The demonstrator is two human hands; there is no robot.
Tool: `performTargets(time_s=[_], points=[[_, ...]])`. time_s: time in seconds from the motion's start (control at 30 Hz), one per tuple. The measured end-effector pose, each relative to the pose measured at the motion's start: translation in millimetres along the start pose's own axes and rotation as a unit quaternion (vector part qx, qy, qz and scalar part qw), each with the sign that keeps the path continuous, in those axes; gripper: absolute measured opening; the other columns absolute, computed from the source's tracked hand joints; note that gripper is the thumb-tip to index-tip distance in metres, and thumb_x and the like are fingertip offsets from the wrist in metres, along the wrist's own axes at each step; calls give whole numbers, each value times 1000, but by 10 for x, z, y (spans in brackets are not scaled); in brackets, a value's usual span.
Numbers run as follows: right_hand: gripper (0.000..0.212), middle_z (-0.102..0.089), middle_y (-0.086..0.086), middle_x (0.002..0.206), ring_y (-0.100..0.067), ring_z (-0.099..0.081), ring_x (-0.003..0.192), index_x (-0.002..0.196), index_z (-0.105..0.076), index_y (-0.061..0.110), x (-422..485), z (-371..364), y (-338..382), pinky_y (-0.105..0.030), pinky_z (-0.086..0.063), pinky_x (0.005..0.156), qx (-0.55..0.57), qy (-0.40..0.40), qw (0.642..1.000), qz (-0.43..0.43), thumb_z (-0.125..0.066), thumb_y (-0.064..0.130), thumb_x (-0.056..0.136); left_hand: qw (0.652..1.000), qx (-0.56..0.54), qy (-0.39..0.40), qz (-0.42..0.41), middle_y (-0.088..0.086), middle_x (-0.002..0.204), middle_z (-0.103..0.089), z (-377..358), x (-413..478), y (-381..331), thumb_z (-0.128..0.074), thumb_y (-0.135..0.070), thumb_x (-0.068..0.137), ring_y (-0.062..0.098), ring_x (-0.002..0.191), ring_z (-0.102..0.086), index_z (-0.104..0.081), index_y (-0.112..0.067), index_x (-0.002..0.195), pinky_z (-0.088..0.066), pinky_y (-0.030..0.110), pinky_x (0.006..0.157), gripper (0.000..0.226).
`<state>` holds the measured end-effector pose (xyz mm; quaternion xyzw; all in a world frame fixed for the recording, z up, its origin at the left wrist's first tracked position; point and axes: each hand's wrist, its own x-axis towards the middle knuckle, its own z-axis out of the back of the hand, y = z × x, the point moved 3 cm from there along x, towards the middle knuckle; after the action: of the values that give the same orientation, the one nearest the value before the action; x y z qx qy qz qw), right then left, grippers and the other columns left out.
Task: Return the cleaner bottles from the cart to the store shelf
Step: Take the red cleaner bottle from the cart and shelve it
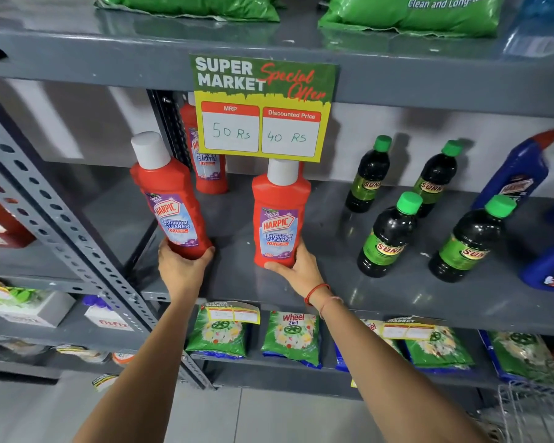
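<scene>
Hands [186, 266] grip red bottles [279, 215] on grey shelf [397, 292].

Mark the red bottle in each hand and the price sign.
Left-hand red bottle [172, 206]: head view, on its label.
Right-hand red bottle [279, 231]: head view, on its label.
Price sign [263, 107]: head view, its middle.
</scene>
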<state>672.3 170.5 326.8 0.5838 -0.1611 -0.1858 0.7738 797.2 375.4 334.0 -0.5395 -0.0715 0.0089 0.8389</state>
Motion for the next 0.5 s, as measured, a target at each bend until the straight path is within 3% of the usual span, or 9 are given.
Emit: performTargets(time_s=[0.5], points=[[55,-65,-5,117,-10,-59,93,113,-54,19,42,39,-25,-34,-51,87,-36,-18,999,-10,-81,26,67,999,41,14,-25,16,127,-57,42,-28,1,-83,-38,57,33,117,-54,-41,-8,128,-47,48,98,88]])
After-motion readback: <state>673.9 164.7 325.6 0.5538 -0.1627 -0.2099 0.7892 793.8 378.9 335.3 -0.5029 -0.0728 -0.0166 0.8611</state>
